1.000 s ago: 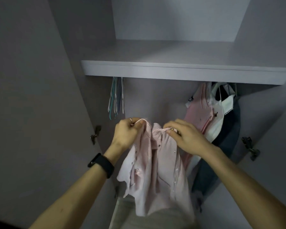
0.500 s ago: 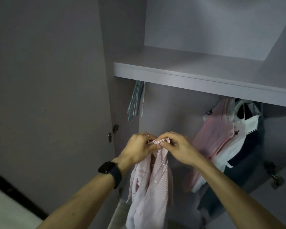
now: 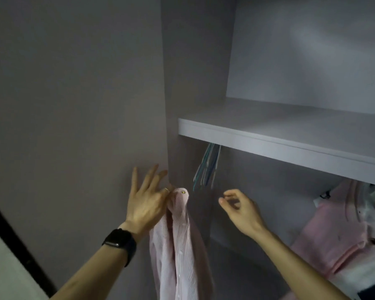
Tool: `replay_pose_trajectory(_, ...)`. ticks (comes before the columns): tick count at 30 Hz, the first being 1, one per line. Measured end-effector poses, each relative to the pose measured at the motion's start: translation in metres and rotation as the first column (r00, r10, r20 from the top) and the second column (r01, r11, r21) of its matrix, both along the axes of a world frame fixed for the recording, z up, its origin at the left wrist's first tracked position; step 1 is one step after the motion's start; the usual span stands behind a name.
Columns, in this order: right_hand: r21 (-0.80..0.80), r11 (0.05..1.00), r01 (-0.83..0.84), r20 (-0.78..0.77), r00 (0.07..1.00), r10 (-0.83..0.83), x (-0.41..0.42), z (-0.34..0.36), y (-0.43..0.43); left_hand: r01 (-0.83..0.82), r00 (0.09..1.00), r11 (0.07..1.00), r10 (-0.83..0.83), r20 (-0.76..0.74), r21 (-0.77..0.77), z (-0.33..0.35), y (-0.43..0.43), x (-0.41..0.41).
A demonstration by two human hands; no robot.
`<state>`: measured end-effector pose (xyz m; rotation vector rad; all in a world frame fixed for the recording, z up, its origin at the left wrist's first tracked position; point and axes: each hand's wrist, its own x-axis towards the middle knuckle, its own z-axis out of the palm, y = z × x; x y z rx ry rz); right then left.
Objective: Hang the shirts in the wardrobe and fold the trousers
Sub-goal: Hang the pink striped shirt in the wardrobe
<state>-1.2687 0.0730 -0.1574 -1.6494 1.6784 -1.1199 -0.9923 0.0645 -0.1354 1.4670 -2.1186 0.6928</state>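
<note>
A pink striped shirt [image 3: 178, 245] hangs straight down in front of the open wardrobe, bunched at its collar. My left hand [image 3: 146, 202] pinches that collar at the top, with its other fingers spread upward against the wardrobe's side panel. My right hand [image 3: 239, 210] hovers to the right of the shirt with loosely curled fingers and holds nothing. It sits just below several empty hangers [image 3: 207, 167] that hang under the shelf [image 3: 268, 144]. No trousers are in view.
A pink garment [image 3: 333, 234] and white and dark clothes hang at the right end under the shelf. The wardrobe door [image 3: 74, 105] stands open on the left. A black watch [image 3: 119, 241] is on my left wrist.
My right hand has let go of the collar and moved right, toward the empty hangers. My left hand alone holds the shirt. The view has swung left and up.
</note>
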Motion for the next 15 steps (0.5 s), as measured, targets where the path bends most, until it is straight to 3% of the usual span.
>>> replay_pose_trajectory(4, 0.144, 0.984, 0.105, -0.046, 0.994, -0.099, -0.006, -0.008, -0.061, -0.129, 0.988, 0.991, 0.130, 0.084, -0.020, 0.001, -0.016, 0.024)
replay_pose_trajectory(7, 0.222, 0.959, 0.174, -0.074, 0.984, -0.161, 0.000, -0.018, -0.103, -0.123, 0.983, 0.983, 0.140, 0.117, -0.137, -0.018, -0.026, 0.037)
replay_pose_trajectory(15, 0.192, 0.934, 0.300, -0.102, 0.953, -0.285, 0.031, -0.068, -0.169, -0.085, 0.969, 0.933, 0.158, 0.189, -0.348, -0.043, -0.051, 0.048)
